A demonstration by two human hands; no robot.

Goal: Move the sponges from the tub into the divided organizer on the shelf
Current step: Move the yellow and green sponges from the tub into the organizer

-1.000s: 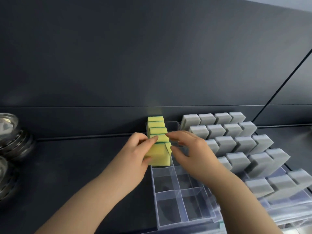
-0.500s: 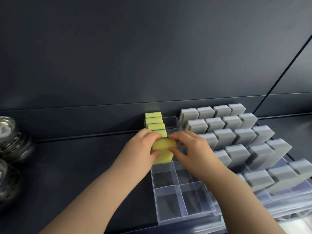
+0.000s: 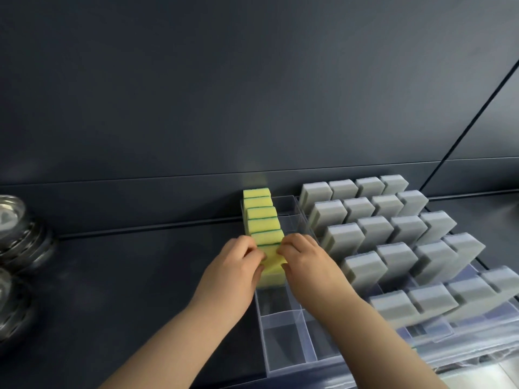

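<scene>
Pinching the yellow sponge at frame centre, left hand and right hand curl fingers on its sides.

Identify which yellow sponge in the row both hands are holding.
The front yellow sponge, nearest the camera: the left hand and right hand pinch its sides. The other yellow sponges stand behind it, unheld.

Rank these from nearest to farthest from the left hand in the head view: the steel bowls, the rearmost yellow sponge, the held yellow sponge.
1. held yellow sponge: pinched by the left hand, front of the yellow row.
2. rearmost yellow sponge: back of that row, near the wall.
3. steel bowls: far left on the shelf.
</scene>
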